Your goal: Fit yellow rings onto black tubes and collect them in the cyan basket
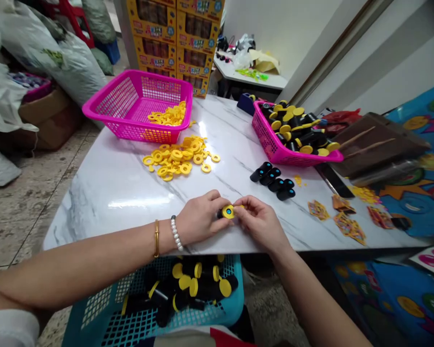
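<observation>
Near the table's front edge, my left hand (pixel 200 218) is closed around a small black tube, mostly hidden by the fingers. A yellow ring (pixel 224 212) sits on the tube's end, with a blue centre showing in its hole. From the right, my right hand (pixel 262 220) pinches the side of this ring, where a bit of yellow shows between the fingertips. Beyond my left hand lies a loose pile of yellow rings (pixel 177 155). Several black tubes with blue ends (pixel 276 183) lie in a row past my right hand.
A pink basket (pixel 137 130) with yellow rings stands back left; another pink basket (pixel 275 150) is heaped with yellow-capped black tubes. Below the edge, a teal basket (pixel 235 308) holds more. Small packets (pixel 349 227) and a phone (pixel 334 180) lie right. Yellow boxes (pixel 198 38) are stacked behind.
</observation>
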A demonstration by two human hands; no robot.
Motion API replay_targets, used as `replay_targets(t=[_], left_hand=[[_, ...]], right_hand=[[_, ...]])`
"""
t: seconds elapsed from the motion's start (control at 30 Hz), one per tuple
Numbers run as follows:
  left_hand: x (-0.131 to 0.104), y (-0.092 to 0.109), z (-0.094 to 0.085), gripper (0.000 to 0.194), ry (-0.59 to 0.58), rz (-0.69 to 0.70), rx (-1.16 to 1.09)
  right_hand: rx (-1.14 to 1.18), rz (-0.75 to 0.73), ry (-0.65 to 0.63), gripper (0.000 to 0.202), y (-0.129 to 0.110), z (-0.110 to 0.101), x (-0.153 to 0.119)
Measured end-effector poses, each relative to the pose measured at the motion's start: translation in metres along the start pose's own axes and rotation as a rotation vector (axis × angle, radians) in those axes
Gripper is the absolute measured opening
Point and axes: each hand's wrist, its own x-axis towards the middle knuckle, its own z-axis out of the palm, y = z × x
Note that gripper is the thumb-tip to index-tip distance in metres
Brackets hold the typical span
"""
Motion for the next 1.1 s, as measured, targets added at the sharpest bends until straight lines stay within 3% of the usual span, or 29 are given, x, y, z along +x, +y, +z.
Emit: replay_targets(t=[0.1, 0.17, 0.27, 0.33, 0.43, 0.53, 0.73, 1.0, 1.1], left_hand=[[0.002, 0.003, 0.002, 0.025, 0.019, -0.017, 0.0], [0.003, 0.006, 0.004, 0.02, 0.014, -0.026, -0.005], [0.004, 0.008, 0.008, 0.016, -0.009, -0.039, -0.012], [0.006, 0.007, 0.01, 0.015, -0.018, -0.042, 0.001], [0.007, 0.004, 0.012, 0.018, -0.047, -0.048, 0.033], [0.006, 0.001, 0.01, 0.025, -0.08, -0.034, 0.048], [0.008, 0.001, 0.01, 0.045, -0.044, -0.034, 0.154], [0.011, 0.005, 0.011, 0.053, -0.078, -0.071, 0.205], [0.01, 0.006, 0.008, 0.057, -0.09, -0.025, 0.244]], right_hand=[[0.248, 0.052, -0.04, 0.028, 0.001, -0.006, -0.001], [0.302, 0.114, -0.136, 0.026, 0.0, -0.009, 0.004], [0.142, 0.198, -0.364, 0.027, -0.008, -0.012, 0.016], [-0.021, 0.181, -0.431, 0.028, -0.012, -0.012, 0.021], [-0.154, 0.132, -0.37, 0.028, -0.013, -0.011, 0.02], [-0.107, 0.152, -0.348, 0.031, -0.008, -0.01, 0.016], [-0.052, 0.212, -0.442, 0.037, -0.014, -0.008, 0.019], [-0.275, 0.025, -0.309, 0.027, -0.018, 0.002, 0.004], [-0.357, -0.082, -0.282, 0.031, -0.015, 0.004, -0.004]])
